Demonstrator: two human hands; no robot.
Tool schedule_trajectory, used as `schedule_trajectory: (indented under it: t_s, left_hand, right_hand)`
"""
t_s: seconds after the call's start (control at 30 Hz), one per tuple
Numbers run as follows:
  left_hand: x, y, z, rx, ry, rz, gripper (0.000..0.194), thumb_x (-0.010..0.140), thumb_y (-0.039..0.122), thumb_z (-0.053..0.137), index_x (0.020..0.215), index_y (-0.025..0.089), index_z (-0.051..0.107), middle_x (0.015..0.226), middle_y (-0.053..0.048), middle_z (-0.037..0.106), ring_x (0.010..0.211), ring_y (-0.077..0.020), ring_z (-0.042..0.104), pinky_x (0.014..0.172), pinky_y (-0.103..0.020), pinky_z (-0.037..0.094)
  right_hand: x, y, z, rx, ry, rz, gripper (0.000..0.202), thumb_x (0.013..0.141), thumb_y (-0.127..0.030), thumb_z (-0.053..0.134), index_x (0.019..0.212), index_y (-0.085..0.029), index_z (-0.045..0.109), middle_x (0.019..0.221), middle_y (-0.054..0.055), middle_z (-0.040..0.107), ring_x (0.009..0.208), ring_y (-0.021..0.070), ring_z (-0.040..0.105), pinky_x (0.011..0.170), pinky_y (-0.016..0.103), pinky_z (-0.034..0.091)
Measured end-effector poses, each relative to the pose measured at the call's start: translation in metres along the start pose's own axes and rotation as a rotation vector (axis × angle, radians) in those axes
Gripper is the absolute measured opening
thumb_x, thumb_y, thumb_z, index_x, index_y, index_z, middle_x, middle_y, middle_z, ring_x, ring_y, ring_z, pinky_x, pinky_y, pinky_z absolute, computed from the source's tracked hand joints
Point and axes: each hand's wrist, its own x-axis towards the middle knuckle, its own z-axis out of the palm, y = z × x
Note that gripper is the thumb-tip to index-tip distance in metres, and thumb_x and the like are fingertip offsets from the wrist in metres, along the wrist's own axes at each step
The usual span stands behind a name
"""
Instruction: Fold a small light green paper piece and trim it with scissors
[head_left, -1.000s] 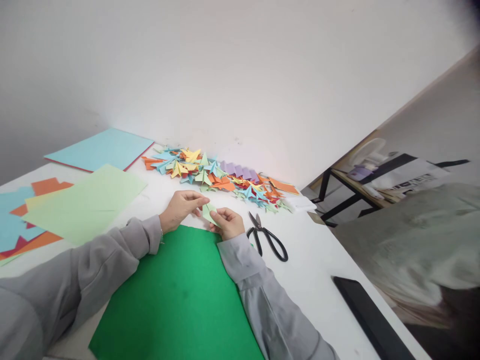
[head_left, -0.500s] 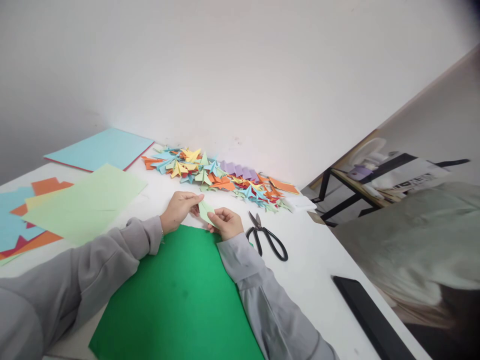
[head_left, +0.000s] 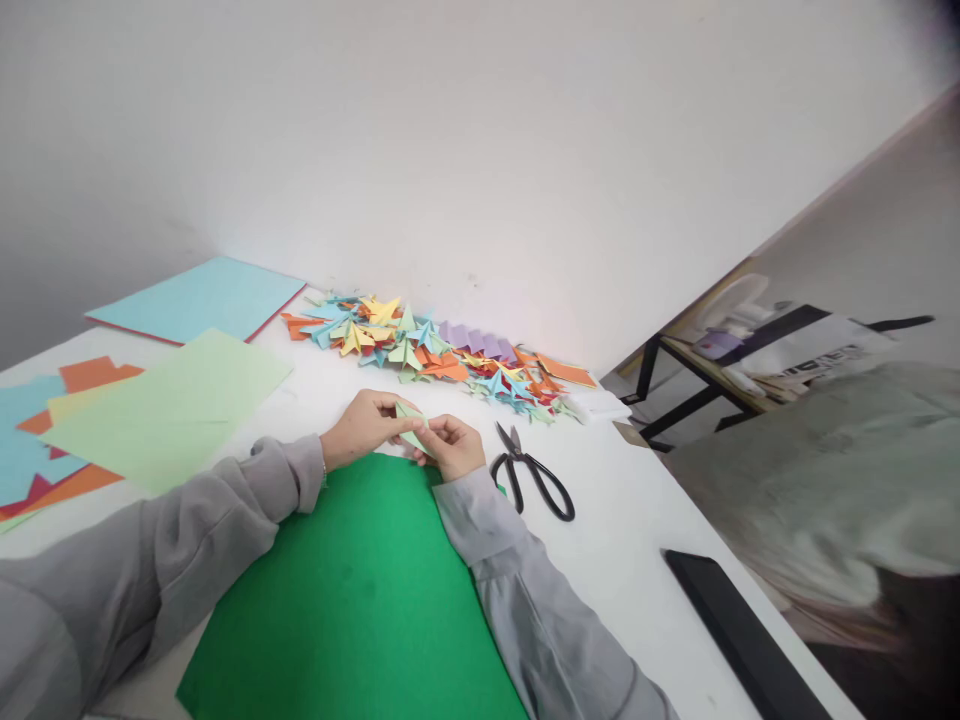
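Observation:
A small folded piece of light green paper (head_left: pixel 410 413) is held between my two hands, just beyond the far edge of a green sheet (head_left: pixel 352 590). My left hand (head_left: pixel 364 428) pinches it from the left with thumb and fingers. From the right, my right hand (head_left: pixel 454 448) grips its other end, fingers curled behind it. Part of the folded paper is hidden by my fingers. Past my hands lies a long pile of small folded paper planes (head_left: pixel 405 340) in yellow, blue, orange, green and purple.
Black-handled scissors (head_left: pixel 532 472) lie part-open right of my right hand. Coloured sheets (head_left: pixel 172 400) overlap at left, with a light blue sheet (head_left: pixel 202 298) behind. A black flat object (head_left: pixel 739 630) sits near the table's right edge. A person's clothing (head_left: pixel 840 470) shows beyond.
My left thumb has come down along the light green paper, and its upper tip now shows above the thumb. My right hand has barely moved.

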Motion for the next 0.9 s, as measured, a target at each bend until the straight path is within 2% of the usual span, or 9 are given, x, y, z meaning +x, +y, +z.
schedule_trajectory:
  t_s: [0.07,0.2,0.37,0.57,0.77,0.9]
  left_hand:
    - [-0.0007,0.0002,0.0005,0.013,-0.021,0.013,0.024,0.056,0.031,0.067,0.067,0.010,0.064,0.063,-0.003,0.060,0.052,-0.0097,0.053,0.048,-0.022,0.047]
    - [-0.0010,0.0011,0.0003,-0.002,0.009,0.020,0.022,0.058,0.031,0.065,0.064,0.010,0.064,0.061,-0.002,0.058,0.052,-0.0098,0.052,0.048,-0.022,0.046]
    - [0.0005,-0.0002,-0.0009,-0.082,0.111,-0.024,0.023,0.057,0.031,0.066,0.065,0.009,0.062,0.056,-0.001,0.058,0.050,-0.0092,0.051,0.047,-0.022,0.044]
    - [0.0001,-0.0025,0.0002,-0.103,0.081,-0.035,0.025,0.054,0.026,0.069,0.071,0.010,0.063,0.060,-0.002,0.061,0.055,-0.0106,0.053,0.052,-0.023,0.044]
    - [0.0014,-0.0031,-0.0001,-0.074,0.174,-0.008,0.023,0.052,0.027,0.071,0.067,0.010,0.064,0.059,-0.001,0.061,0.054,-0.0098,0.052,0.052,-0.023,0.043]
    - [0.0023,-0.0047,-0.0011,-0.104,0.175,-0.012,0.024,0.052,0.026,0.071,0.068,0.010,0.063,0.057,0.000,0.060,0.052,-0.0091,0.052,0.050,-0.022,0.043]
  right_hand:
    - [-0.0002,0.0002,0.0002,0.002,-0.010,-0.019,0.032,0.050,-0.038,0.073,0.057,-0.016,0.051,0.037,-0.006,0.054,0.033,0.0090,0.051,0.033,0.018,0.042]
    - [-0.0003,-0.0003,-0.0003,-0.038,-0.050,-0.003,0.030,0.053,-0.038,0.071,0.055,-0.015,0.052,0.036,-0.004,0.055,0.029,0.0077,0.048,0.031,0.018,0.041]
    - [-0.0017,-0.0018,-0.0001,-0.079,-0.104,0.043,0.031,0.056,-0.040,0.069,0.050,-0.015,0.052,0.043,-0.001,0.059,0.028,0.0074,0.048,0.027,0.017,0.037]
    - [-0.0037,-0.0034,0.0004,-0.137,-0.144,0.039,0.032,0.058,-0.042,0.066,0.050,-0.015,0.051,0.037,-0.002,0.055,0.025,0.0058,0.043,0.025,0.016,0.033]
    - [-0.0029,-0.0018,-0.0005,-0.174,-0.217,0.093,0.032,0.058,-0.042,0.066,0.050,-0.015,0.051,0.038,-0.003,0.055,0.025,0.0057,0.043,0.024,0.015,0.032]
    - [-0.0035,-0.0004,-0.0003,-0.255,-0.224,0.047,0.033,0.064,-0.045,0.060,0.051,-0.016,0.050,0.036,-0.005,0.051,0.023,0.0043,0.038,0.023,0.015,0.026]
